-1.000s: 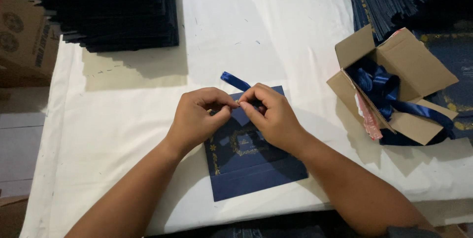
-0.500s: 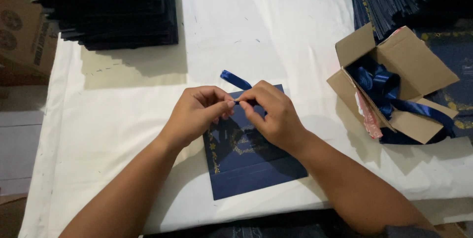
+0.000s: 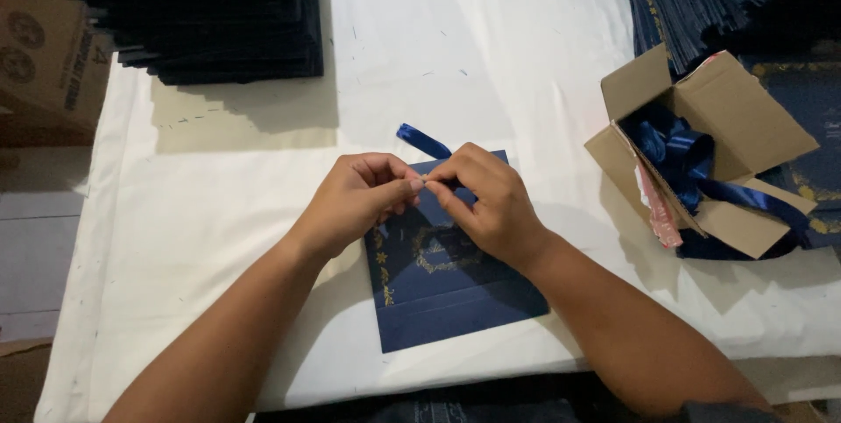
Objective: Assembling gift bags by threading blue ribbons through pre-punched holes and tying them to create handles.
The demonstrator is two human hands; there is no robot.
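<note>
Pinching a blue ribbon [image 3: 422, 140] over a navy card [image 3: 455, 296], both hands meet

Light is moderate and warm, coming from upper right: the stack of dark cards [image 3: 188, 16] and the cardboard box [image 3: 701, 151] throw soft shadows down-left onto the white tablecloth [image 3: 491, 46]. No glare; cloth slightly dim and yellowish, dark stacks lose detail. Focus acceptable centre, slight softness overall, mild compression noise.
</note>
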